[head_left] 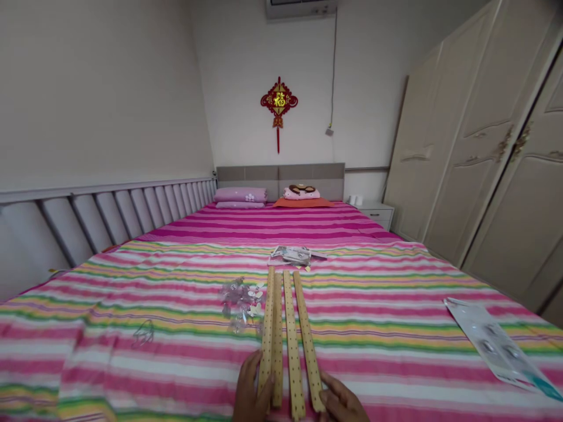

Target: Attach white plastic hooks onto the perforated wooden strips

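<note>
Several long, pale wooden slats (285,334) with rows of small holes lie side by side on the striped bedspread (176,305), pointing away from me. My left hand (250,390) curls around the near ends of the left slats. My right hand (343,401) rests against the near end of the rightmost slat, fingers bent. A clear plastic bag of small flower-shaped pieces (241,302) lies just left of the slats. A small plastic packet (294,255) sits beyond their far ends.
A printed sheet or flat package (497,346) lies on the bed at the right. Pillows (241,196) and a headboard are at the far end. A padded rail runs along the left, a wardrobe (484,164) stands at right, with a nightstand (376,212) beside it.
</note>
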Demonstrator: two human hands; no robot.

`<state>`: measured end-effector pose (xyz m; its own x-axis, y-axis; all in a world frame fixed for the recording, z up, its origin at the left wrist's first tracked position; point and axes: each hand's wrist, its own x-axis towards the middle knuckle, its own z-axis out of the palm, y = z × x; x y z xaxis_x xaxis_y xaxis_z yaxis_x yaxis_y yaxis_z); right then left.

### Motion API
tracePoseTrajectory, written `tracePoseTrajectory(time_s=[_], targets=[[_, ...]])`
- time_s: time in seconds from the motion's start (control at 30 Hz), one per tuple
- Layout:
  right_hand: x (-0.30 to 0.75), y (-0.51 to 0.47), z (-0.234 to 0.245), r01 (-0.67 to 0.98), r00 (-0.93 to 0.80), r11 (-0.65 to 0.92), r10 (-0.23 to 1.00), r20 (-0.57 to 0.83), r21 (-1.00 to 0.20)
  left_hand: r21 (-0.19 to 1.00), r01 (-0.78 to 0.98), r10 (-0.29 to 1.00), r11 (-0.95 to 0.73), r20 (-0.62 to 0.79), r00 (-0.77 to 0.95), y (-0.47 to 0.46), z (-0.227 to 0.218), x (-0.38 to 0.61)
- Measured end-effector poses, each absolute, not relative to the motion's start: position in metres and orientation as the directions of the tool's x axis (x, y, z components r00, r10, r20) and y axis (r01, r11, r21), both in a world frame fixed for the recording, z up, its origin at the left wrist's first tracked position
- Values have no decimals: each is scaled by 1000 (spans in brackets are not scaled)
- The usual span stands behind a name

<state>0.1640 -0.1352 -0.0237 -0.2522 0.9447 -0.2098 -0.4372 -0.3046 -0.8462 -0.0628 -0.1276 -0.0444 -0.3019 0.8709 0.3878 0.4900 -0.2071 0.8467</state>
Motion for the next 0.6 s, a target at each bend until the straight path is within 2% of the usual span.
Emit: tracePoseTrajectory(time_s=[0.1,0.17,0.37,0.6], targets=[[159,-138,-35,-398,-92,-202,979,-180,-895,859,483,884,-170,350,-310,-131,-43,-62],[157,-140,-40,-385,-60,-175,985,-164,-906,858,487,898,-162,333,-289,-133,-40,-62],[153,-140,-40,-406,-155,-185,979,-132,-895,885,433,928,-168,290,-233,-135,-36,-65],[142,-140,-32,-396,-153,-188,979,-137,-899,861,467,923,-202,327,-202,-133,-39,-68]])
